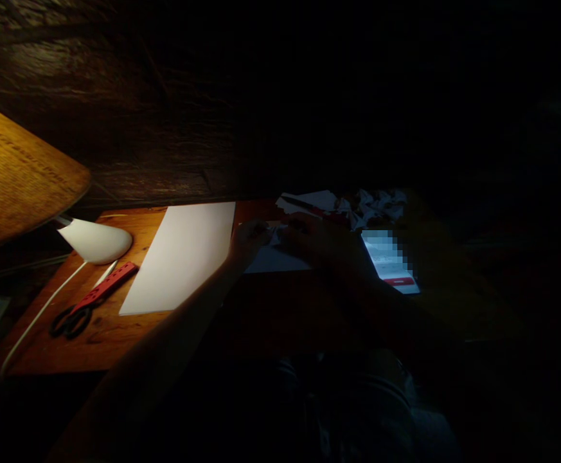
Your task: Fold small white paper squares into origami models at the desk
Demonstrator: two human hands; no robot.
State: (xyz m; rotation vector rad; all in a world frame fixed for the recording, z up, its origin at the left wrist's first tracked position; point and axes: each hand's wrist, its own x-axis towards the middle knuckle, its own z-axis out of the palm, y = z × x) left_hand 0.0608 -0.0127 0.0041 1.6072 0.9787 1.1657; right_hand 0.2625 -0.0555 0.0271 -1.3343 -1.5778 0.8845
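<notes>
Close together over the middle of the table are my left hand (250, 238) and my right hand (304, 236), both in deep shadow. Between their fingertips is a small folded or crumpled piece of white paper (275, 235), which both hands pinch. Beneath them lies a flat white sheet (277, 262). The exact finger positions are hard to make out in the dark. Just behind my right hand rests a dark, thin, pen-like object (302, 204) on some pale paper (326, 199).
A lamp with a yellow shade (24, 173) and white base (99, 241) stands left on the wooden table (34, 350). Scissors with a red cover (94, 296) lie before it, beside a stack of white paper (184, 257). Rightward are crumpled paper pieces (381, 204) and a lit phone (386, 260).
</notes>
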